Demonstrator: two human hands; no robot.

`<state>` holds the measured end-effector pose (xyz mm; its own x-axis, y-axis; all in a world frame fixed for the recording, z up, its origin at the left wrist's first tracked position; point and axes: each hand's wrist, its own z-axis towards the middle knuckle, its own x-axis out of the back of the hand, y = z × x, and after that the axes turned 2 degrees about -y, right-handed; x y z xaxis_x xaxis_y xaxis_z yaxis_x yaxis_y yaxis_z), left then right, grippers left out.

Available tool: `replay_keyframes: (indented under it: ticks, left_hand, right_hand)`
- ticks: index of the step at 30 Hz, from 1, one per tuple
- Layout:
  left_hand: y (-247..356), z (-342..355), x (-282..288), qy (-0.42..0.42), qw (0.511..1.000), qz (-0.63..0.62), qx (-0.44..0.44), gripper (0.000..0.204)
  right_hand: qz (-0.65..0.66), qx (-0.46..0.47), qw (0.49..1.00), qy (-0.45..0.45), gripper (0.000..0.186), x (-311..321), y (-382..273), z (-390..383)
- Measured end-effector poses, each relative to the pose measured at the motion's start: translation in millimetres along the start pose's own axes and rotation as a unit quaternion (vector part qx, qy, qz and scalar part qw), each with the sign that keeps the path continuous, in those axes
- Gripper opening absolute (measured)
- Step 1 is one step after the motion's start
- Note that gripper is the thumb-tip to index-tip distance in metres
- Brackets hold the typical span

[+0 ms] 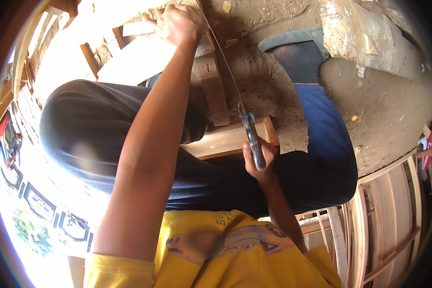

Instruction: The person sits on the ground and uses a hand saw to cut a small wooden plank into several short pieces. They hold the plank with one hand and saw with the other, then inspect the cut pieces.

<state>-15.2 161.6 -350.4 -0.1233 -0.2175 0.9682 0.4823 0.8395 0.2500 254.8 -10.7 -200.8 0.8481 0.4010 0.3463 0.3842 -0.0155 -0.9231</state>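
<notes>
Bare earth floor (pixel 393 115), glare at left. Saw (pixel 249 124) slants from right hand (pixel 263 161) to upper edge, far end cut off; fingers clamped round its handle, presumably for control. Left hand (pixel 180 24) beside blade, fingers curled, perhaps steadying; cannot tell whether they grip pale block (pixel 134 29).

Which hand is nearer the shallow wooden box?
Right. The right hand, on the saw, is close to the box; the left hand is well beyond it, toward the view's top.
</notes>
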Motion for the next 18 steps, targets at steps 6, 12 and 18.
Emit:
replay_keyframes:
  ticks: [6, 12, 18]
  left_hand:
    - [7.1, -11.2, 18.1, -0.021, 0.999, 0.027, -0.026, 0.038]
    - [11.2, -13.6, 20.6, 0.03, 0.998, 0.045, -0.018, 0.041]
    - [-8.0, -1.3, -3.7, 0.054, 0.996, 0.019, -0.071, 0.04]
  right_hand:
    - [0.0, -0.05, 0.997, -0.051, 0.011, 4.8, 7.7, 5.2]
    - [0.007, -0.048, 0.996, -0.077, 0.015, 2.0, 3.7, 31.6]
    - [-0.03, 0.031, 0.999, 0.0, 0.015, 11.1, 5.0, 0.8]
